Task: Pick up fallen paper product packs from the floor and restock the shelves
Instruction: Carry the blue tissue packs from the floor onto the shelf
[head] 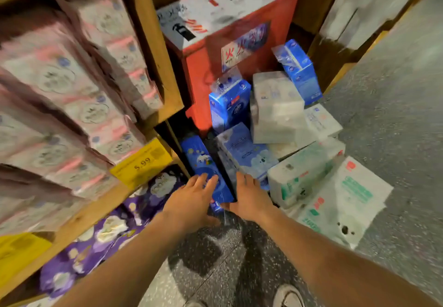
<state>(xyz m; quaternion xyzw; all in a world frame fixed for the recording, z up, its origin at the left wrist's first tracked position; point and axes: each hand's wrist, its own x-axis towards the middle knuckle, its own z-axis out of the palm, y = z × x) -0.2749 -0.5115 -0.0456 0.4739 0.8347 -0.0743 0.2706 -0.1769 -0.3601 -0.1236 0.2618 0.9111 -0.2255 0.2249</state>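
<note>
Blue pack (206,170) — long axis pointing away

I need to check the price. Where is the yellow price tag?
In the head view, left of centre: the yellow price tag hangs on the wooden shelf edge, below the pink packs, above the purple packs.

A shop: wooden shelf (153,43) of pink packs (72,86) at nine o'clock, yellow price tag (141,163) reading $.99.
</note>
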